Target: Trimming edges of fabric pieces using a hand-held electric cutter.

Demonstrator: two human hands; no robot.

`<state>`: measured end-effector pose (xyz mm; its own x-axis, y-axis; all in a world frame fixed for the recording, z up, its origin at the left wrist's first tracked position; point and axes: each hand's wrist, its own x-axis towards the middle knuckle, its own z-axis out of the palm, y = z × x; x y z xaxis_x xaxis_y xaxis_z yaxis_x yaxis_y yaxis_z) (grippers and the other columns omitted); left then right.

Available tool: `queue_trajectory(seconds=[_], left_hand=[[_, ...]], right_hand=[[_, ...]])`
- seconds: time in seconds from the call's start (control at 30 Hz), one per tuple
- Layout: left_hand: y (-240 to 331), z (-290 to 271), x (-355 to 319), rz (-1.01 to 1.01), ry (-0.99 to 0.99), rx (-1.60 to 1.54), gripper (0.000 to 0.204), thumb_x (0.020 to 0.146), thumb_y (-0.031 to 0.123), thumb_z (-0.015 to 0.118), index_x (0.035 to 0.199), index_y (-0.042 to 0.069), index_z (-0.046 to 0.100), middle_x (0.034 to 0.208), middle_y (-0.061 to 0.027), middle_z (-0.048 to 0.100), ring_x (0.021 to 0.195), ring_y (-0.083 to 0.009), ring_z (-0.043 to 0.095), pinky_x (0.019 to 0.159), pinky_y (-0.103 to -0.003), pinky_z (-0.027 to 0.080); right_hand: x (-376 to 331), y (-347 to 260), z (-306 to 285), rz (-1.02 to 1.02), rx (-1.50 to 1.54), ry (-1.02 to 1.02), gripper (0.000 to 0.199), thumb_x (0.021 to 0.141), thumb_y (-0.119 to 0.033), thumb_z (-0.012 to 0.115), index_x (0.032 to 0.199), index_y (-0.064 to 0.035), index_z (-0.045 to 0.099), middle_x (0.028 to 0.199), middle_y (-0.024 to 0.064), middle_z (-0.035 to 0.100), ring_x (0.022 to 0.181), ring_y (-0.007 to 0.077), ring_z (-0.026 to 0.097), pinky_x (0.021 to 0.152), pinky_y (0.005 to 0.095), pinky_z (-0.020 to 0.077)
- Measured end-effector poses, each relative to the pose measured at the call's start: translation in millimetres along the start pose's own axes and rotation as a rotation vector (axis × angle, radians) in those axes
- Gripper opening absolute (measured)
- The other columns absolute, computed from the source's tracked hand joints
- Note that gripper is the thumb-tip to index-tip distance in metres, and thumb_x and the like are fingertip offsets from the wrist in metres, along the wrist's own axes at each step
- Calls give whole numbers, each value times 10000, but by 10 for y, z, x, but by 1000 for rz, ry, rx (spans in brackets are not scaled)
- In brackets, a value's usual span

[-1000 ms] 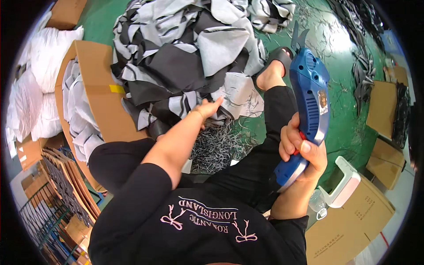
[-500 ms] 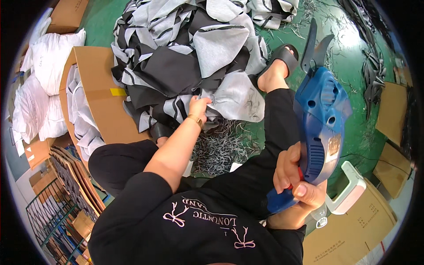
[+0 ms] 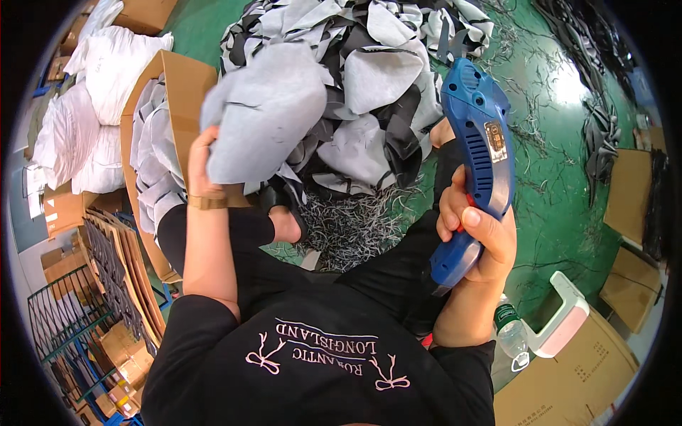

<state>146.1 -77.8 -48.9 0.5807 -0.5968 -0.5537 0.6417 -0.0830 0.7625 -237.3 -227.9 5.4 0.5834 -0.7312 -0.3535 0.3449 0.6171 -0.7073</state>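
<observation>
A light grey fabric piece is gripped at its lower left edge by my left hand, raised in front of the open cardboard box. The piece is smeared by motion along its left side. My right hand is wrapped round the handle of blue electric scissors, thumb near the red trigger. The scissors point away from me, and their dark blades stand apart. Beyond my hands lies a large heap of grey and black fabric pieces. Similar pieces fill the box.
Thin fabric trimmings cover the green floor between my legs. White sacks stand at the far left, above a wire rack. A plastic bottle and a white device are at the lower right, near flat cardboard.
My left hand has lifted a grey fabric piece off the heap and carried it left towards the box. The scissors have shifted slightly left in my right hand's grip.
</observation>
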Motion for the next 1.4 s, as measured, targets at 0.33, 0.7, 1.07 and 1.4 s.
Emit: queue_trajectory(seconds=[0.33,0.7,1.07,1.4], left_hand=[[136,-184,642,476,211,571,440,739,124,727,1123,-23,569,994,-67,640,866,-199,604,785,-337,493],[-1918,855,435,565,-434,1320,221,739,85,608,949,64,675,1035,-139,590,992,-311,548,884,-396,446],[-3352,940,741,157,-453,1994,272,814,180,649,1082,137,664,1262,-142,488,1087,-313,540,862,-414,477],[-2373,254,708,-306,70,694,289,803,34,661,1078,47,573,909,-47,646,726,-135,609,673,-284,510]], right_hand=[[-9,-12,-8,-21,-2,11,587,670,-204,722,1114,64,447,703,30,437,644,129,455,517,245,412],[-6,-128,-39,-110,121,65,533,667,-187,723,1046,54,435,661,14,409,580,115,426,448,230,407],[-3,-121,-32,-63,111,195,671,578,-171,802,1087,110,468,656,84,461,568,164,491,468,262,435],[65,21,40,-87,-35,47,546,724,-163,674,1163,66,443,735,29,451,668,118,441,563,247,404]])
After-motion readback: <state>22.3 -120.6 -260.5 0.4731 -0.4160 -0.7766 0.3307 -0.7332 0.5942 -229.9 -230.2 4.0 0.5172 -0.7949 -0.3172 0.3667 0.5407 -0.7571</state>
